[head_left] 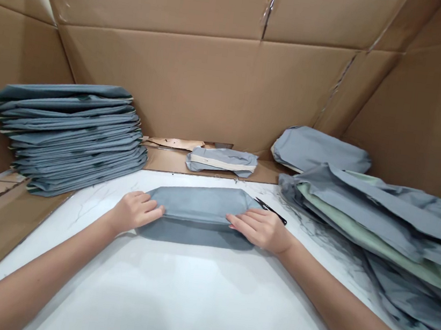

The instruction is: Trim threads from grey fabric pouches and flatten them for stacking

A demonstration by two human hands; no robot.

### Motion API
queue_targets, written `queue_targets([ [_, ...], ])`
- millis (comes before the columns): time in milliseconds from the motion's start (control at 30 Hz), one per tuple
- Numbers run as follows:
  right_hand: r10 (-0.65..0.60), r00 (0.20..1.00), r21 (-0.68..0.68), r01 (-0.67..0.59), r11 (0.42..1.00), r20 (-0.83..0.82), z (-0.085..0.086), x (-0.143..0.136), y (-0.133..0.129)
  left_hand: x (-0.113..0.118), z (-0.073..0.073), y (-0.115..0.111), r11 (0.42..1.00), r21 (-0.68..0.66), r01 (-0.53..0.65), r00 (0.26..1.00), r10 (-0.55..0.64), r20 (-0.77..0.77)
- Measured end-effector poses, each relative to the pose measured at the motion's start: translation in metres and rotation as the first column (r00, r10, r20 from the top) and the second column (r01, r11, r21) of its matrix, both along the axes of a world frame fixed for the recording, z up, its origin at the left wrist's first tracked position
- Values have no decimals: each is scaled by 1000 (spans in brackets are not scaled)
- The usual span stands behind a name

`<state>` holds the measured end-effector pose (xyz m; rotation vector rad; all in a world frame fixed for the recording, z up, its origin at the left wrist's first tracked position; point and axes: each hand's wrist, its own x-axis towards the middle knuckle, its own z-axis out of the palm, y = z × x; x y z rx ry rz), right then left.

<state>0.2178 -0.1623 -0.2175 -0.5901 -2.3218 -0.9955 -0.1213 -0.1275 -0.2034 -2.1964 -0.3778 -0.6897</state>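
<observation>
**Both hands flat on a folded grey-blue cloth**

I have my left hand (135, 212) pressed on the left end of the folded cloth (200, 214), fingers curled loosely over its edge and thumb tucked under the side; it pins the fabric rather than pinching it. My right hand (261, 229) lies on the right end, fingers stretched out flat and pointing inward along the fold, open and pressing down, with nothing closed inside it. The cloth spans the gap between my two hands and lies on the white tabletop (194, 302), its upper layer folded over a darker lower edge.

Just beyond my right hand, almost touching the knuckles, lies a small black tool (270, 210); I cannot tell exactly what it is. Further right of that hand a loose heap of grey-blue and pale green fabric (383, 224) spreads out. Well to the left of my left hand stands a neat stack of folded cloths (73, 137). Straight ahead, past the cloth I hold, a small rolled bundle (221, 161) rests against the cardboard wall (214, 88), and another folded piece (320, 150) sits ahead and to the right.
</observation>
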Motion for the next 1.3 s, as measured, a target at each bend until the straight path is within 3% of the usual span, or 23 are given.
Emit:
queue_targets([
  [133, -18, 1000, -60, 16, 998, -26, 0, -11, -5, 2, 0, -2, 975, -211, -64, 998, 68, 10],
  [300, -70, 996, -79, 65, 995, -63, -3, -29, -11, 16, 3, -17, 989, -131, -62, 997, 55, -53],
  [467, -61, 997, -204, 52, 978, -37, -9, -29, -13, 26, 1, -26, 994, -83, -71, 996, 67, -52],
  [667, -47, 995, -122, 37, 992, -83, -1, -37, -15, 29, -1, -26, 999, -8, -48, 999, 48, -17],
  [800, -86, 983, -144, 62, 988, -165, 1, -53, -23, 33, 1, -29, 999, -14, -43, 998, 43, -45],
  [1000, 17, 970, -147, -54, 988, -242, 1, -57, -27, 31, 3, -30, 999, -13, 38, 999, -38, -25],
  [1133, 52, 979, -70, -67, 995, -196, 5, -51, -23, 25, 4, -25, 997, -44, 65, 994, -68, -80],
  [1300, 25, 991, -17, -27, 999, -129, 3, -37, -15, 21, 2, -20, 986, -123, 114, 992, -120, -40],
])
